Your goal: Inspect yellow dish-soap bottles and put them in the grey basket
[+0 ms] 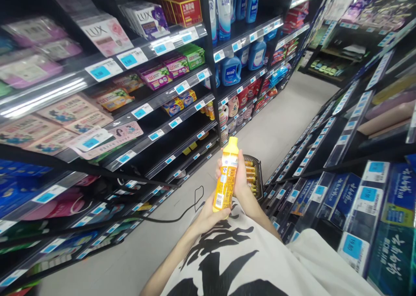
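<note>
A yellow bottle (225,179) with a yellow cap and a printed label with a barcode is held upright in front of my body. My left hand (208,213) grips it around the base, its thumb across the lower front. Higher up, my right hand (239,177) wraps the bottle's right side, and some of its fingertips show at the left edge behind it. Just beyond my right hand, a dark basket (260,174) on the floor holds several similar yellow bottles (250,174).
Shelving with soap boxes (151,21) and blue detergent bottles (231,70) lines the left side. Toothpaste-like boxes (341,198) fill the right shelves close by. A black cord (172,220) hangs near the left shelf. The grey aisle floor (279,114) runs ahead between them.
</note>
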Demonstrator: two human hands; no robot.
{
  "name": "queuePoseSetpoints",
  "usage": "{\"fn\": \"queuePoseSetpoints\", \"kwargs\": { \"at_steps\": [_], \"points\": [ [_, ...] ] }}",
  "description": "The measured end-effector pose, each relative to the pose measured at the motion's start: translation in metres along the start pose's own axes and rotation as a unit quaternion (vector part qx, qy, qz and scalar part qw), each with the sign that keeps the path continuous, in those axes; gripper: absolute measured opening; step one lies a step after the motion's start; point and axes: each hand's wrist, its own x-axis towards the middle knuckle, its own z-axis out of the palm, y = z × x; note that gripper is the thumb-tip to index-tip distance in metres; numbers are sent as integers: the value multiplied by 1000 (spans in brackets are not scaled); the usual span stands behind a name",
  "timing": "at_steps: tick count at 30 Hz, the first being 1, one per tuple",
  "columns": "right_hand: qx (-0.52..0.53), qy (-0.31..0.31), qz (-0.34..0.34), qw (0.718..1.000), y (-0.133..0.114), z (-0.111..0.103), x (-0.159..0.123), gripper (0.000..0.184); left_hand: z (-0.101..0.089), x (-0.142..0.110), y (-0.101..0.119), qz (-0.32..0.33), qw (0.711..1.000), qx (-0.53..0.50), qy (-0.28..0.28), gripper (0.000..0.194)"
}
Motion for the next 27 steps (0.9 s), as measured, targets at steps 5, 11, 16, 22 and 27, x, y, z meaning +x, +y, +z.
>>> {"fn": "queuePoseSetpoints", "kwargs": {
  "at_steps": [5, 11, 16, 22, 27],
  "points": [
    [2, -6, -4, 1000, -3, 7, -2, 66, -2, 0, -1, 4, 1000, 20, 4, 45],
    [22, -33, -9, 999, -2, 5, 0, 65, -1, 0, 1, 7, 1000, 27, 2, 47],
    [34, -42, -1, 999, 1, -2, 3, 64, -3, 0, -1, 9, 999, 36, 4, 47],
    [47, -43, -5, 998, 2, 0, 1, 61, -3, 1, 0, 15, 999, 42, 4, 46],
    [49, -22, -12, 998, -1, 12, -6, 59, -3, 1, 2, 19, 998, 54, 9, 46]
  ]
}}
